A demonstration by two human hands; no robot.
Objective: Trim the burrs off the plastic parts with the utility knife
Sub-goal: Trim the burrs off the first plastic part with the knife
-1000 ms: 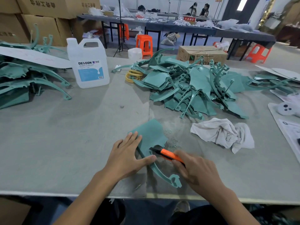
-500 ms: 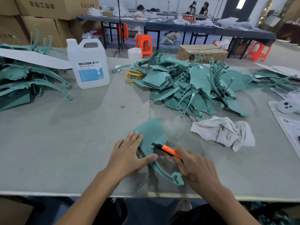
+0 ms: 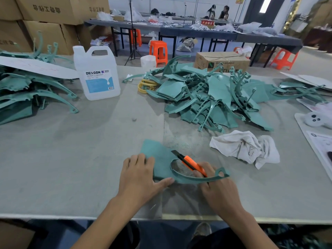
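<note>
A teal plastic part (image 3: 161, 159) with a flat panel and a curved arm lies on the grey table near the front edge. My left hand (image 3: 139, 177) lies on the panel's left side, fingers straight on top and thumb against its near edge. My right hand (image 3: 214, 187) grips the orange utility knife (image 3: 191, 163). The knife's dark blade points up-left and sits at the inner edge where the panel meets the arm. The curved arm crosses over my right hand's fingers and ends in a looped tip at the right.
A large heap of teal parts (image 3: 212, 97) fills the table's middle right. Another stack of teal parts (image 3: 27, 90) lies at far left. A white DEXCON jug (image 3: 98, 74) stands behind, and a white rag (image 3: 246, 147) lies to the right. White papers (image 3: 321, 142) lie at the right edge.
The part has turned: its curved arm, which pointed toward me, now sweeps to the right. The knife has slid along the inner edge, with the blade further up the panel.
</note>
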